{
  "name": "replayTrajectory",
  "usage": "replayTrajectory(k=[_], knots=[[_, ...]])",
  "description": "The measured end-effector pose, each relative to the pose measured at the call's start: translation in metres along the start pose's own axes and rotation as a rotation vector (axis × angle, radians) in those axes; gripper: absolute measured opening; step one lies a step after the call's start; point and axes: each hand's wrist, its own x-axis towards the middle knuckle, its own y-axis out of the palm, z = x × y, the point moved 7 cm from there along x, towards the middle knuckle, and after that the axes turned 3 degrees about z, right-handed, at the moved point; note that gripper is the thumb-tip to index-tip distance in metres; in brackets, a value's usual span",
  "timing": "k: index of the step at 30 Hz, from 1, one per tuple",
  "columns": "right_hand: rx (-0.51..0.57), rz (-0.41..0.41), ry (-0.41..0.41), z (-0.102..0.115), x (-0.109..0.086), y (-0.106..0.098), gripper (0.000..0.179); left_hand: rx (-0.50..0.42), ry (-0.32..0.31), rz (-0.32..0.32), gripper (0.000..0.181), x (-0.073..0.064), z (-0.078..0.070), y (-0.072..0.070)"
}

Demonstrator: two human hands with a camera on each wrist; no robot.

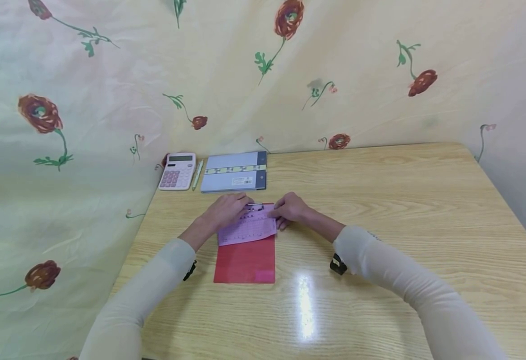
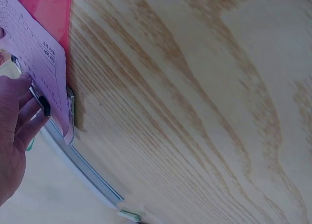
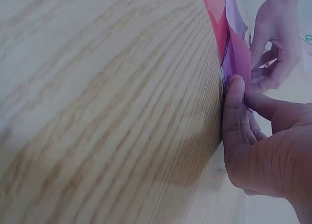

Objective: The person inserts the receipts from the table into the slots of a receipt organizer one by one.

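A red clipboard (image 1: 245, 262) lies on the table with its metal clip (image 1: 257, 206) at the far end. Over its upper half is a pinkish-purple printed form (image 1: 247, 230), its lower edge slanting upward to the right. My left hand (image 1: 228, 206) holds the clip, thumb and fingers around its black-tipped lever (image 2: 44, 106) in the left wrist view. On the other side, my right hand (image 1: 292, 207) pinches the form's right edge near the top. The right wrist view shows the paper (image 3: 240, 53) bent upward between thumb and fingers. Whether the clip's mouth grips the paper is hidden.
Behind the clipboard lie a blue notebook (image 1: 227, 182), a pen (image 1: 197, 175) and a pink-and-white calculator (image 1: 177, 172). The wooden table (image 1: 402, 200) extends to the right. A flower-patterned cloth (image 1: 227, 75) hangs along the back and left edges.
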Motion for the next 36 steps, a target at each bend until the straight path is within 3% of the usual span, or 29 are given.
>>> replayTrajectory(k=[9,17,20,36], knots=[[-0.006,-0.001,0.028,-0.002,0.002,-0.002,0.017,0.034,0.008,0.008,0.029,0.002,-0.002,0.001],[-0.032,0.001,0.016,-0.001,0.002,-0.002,0.017,0.207,0.06,0.038,0.03,0.002,-0.009,0.003],[-0.04,0.003,0.012,0.0,0.001,-0.001,0.016,0.234,0.064,0.052,0.031,0.001,-0.011,0.003],[-0.079,-0.013,-0.017,0.003,0.0,0.001,0.015,0.185,0.042,0.053,0.033,0.001,-0.008,0.004]])
